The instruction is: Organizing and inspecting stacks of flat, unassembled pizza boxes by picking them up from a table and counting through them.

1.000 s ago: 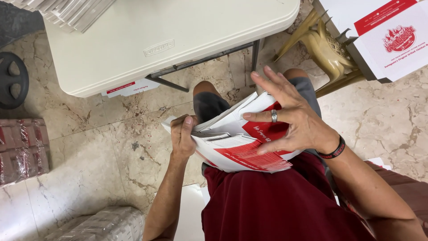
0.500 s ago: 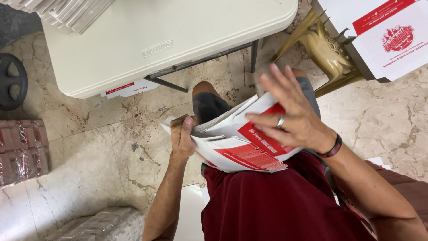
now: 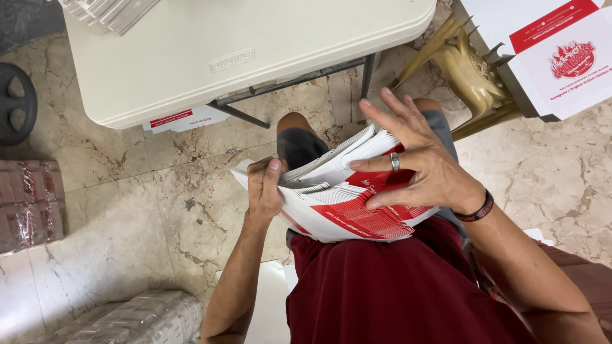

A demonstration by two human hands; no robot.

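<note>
- One stack of flat red-and-white cardboard box blanks rests on the seated person's lap, below the near edge of the folding table; the sheets are too many and too tightly packed to count.
- One left hand clamps the stack's left end, its fingers curled shut around the edge of the blanks, thumb over the top.
- One right hand lies over the stack's right side with its fingers spread and loose; the thumb and lower fingers touch the top blank, the upper ones lift clear of it. It grips nothing.
- That hand wears one silver ring, and one dark wristband circles its wrist.
- The table is one pale plastic surface; one fanned pile of grey flat blanks sits at its far left corner.
- One more red-and-white blank pokes out from under the table's near edge.
- Right of the table stands one gold-coloured chair, and beside it one opened white box with red print.
- Left of the table, on the marble floor, lies one plastic-wrapped reddish bundle, with one black wheel-like object above it.
- One clear-wrapped pale bundle lies on the floor below the table, at the lower left.
</note>
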